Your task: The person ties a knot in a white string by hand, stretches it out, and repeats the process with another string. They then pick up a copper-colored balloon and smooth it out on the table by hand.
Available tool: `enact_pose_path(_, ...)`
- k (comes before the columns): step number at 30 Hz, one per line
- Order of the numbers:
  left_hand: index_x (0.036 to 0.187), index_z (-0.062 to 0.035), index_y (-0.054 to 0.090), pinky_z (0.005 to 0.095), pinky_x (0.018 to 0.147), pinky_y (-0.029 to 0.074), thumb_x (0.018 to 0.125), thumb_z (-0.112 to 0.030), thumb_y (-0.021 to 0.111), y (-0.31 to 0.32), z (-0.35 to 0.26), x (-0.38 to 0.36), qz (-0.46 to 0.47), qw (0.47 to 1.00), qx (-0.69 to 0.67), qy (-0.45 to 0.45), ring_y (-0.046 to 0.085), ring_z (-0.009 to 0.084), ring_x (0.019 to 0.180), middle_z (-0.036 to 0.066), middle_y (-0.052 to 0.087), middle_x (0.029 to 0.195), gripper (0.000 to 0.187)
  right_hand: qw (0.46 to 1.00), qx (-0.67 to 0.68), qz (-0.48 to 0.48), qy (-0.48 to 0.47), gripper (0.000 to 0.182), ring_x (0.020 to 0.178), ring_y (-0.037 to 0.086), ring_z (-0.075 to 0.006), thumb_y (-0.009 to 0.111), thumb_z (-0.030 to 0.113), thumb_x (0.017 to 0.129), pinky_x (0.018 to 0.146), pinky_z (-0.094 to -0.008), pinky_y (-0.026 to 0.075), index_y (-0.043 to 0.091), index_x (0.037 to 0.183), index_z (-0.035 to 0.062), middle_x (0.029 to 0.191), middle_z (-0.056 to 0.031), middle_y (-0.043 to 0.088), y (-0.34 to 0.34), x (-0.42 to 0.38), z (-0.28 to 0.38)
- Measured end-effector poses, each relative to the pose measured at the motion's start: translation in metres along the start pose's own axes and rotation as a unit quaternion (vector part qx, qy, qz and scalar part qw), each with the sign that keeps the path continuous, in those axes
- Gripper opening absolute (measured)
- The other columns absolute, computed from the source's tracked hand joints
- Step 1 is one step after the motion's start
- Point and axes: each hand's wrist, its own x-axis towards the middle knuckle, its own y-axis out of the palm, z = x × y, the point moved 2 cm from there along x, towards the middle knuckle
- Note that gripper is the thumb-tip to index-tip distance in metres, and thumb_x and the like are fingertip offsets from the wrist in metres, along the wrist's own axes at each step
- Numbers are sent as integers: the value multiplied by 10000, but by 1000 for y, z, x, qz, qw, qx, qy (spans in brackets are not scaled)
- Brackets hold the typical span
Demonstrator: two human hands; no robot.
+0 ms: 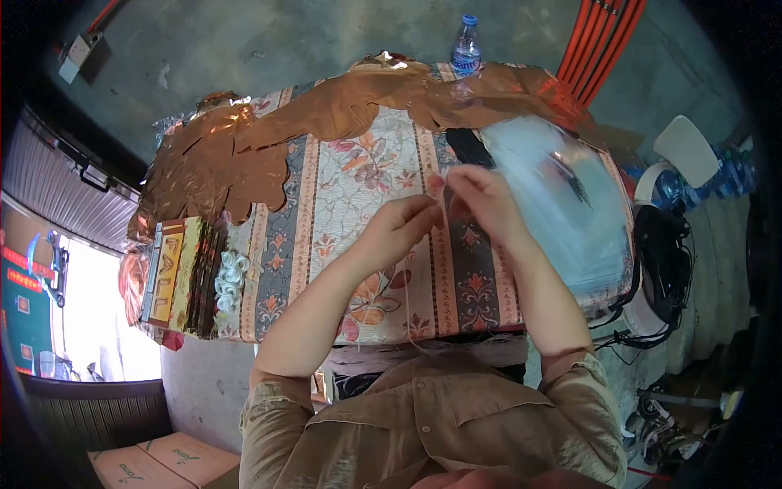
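Above the middle of a flower-patterned tablecloth (358, 163), my hands are close together. My left hand (405, 223) pinches a thin white string (409, 301), which hangs down over the near edge of the table. Fingers curled, my right hand (486, 202) meets the left at the string's upper part; the exact grip is partly hidden. To the right of it lies a pile of clear plastic bags (562, 236) with some thin dark strands (574, 179) on top. A black cloth-like item (469, 148) lies just beyond my right hand.
Brown shiny foil (220, 167) covers the table's far and left sides. A water bottle (466, 49) stands at the back. Decorated packets (175, 273) and white curled ribbons (232, 281) sit at left. A black bag (661, 261) hangs at right; a cardboard box (163, 464) is lower left.
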Motion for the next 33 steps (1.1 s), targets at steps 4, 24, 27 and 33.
enact_pose_path(4, 868, -34, 560, 214, 587, 385, 915, -179, 450, -16, 19, 7, -73, 987, -129, 69, 455, 61, 642, -13, 512, 701, 188, 959, 144, 211, 124, 189, 482, 524, -116, 505, 204, 889, 421, -213, 378, 598, 888, 40, 725, -90, 620, 0, -7, -5)
enact_pose_path(24, 860, -27, 522, 191, 570, 356, 932, -176, 424, -9, 19, 7, -68, 984, -145, 73, 431, 54, 617, -5, 498, 705, 193, 972, 102, 206, 37, 162, 524, 484, -55, 508, 103, 879, 488, -196, 397, 586, 994, 20, 700, -10, 586, 3, -10, 3)
enact_pose_path(27, 860, -18, 523, 210, 634, 395, 930, -176, 429, -3, 6, 1, -79, 995, -9, 64, 479, 80, 674, 17, 529, 739, 197, 988, 60, 132, -46, 184, 521, 491, -59, 518, 110, 871, 474, -196, 390, 573, 1020, 16, 681, -11, 572, 3, -3, 0)
enact_pose_path(33, 834, -22, 503, 217, 645, 404, 926, -170, 440, -11, 11, 5, -116, 981, -131, 81, 493, 89, 687, 24, 530, 724, 185, 972, 88, 194, 103, 215, 484, 495, -72, 562, 147, 845, 423, -190, 359, 567, 1027, 34, 673, -14, 567, 1, -6, -4)
